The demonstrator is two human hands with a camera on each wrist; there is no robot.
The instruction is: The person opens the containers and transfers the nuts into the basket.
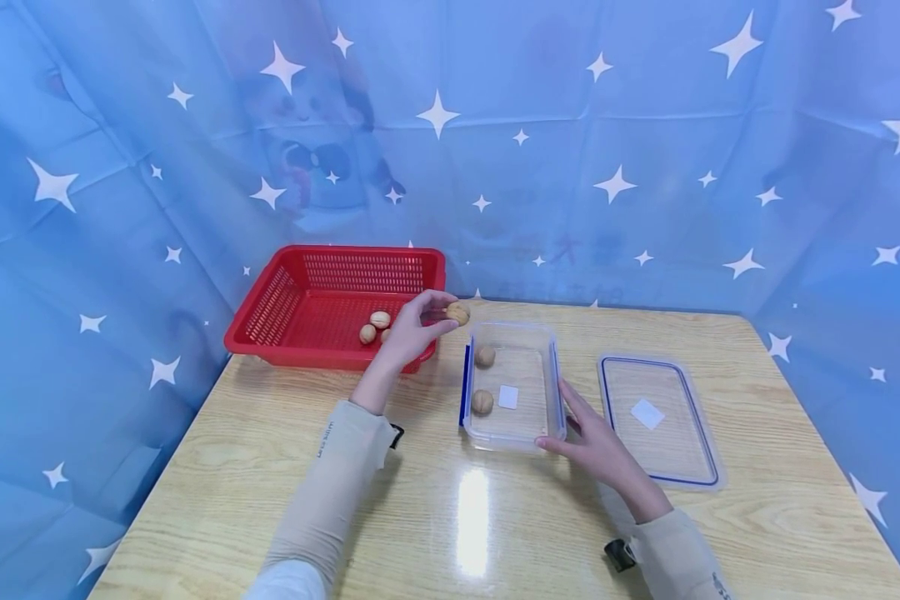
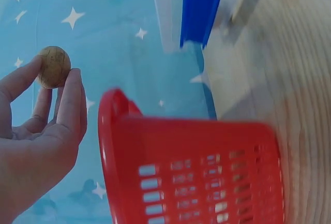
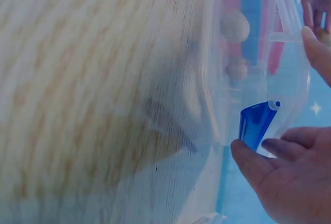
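My left hand (image 1: 411,330) pinches a walnut (image 1: 458,313) between thumb and fingertips, above the gap between the red basket (image 1: 322,360) and the clear plastic container (image 1: 525,333). In the left wrist view that walnut (image 2: 54,67) stands out against the curtain. Two walnuts lie along the left side inside the container, the nearer walnut (image 1: 482,402) close to a white label. My right hand (image 1: 598,448) holds the container at its near right corner, thumb on the near side and fingers along the right wall, by a blue clip (image 3: 256,123). Several walnuts (image 1: 367,334) sit in the basket, partly hidden by my left hand.
A clear lid (image 1: 667,450) with a blue seal lies flat on the wooden table (image 1: 285,467), right of the container. The container's left blue clip (image 1: 465,387) hangs down. A blue star-patterned curtain (image 1: 510,167) stands behind the table and at both sides.
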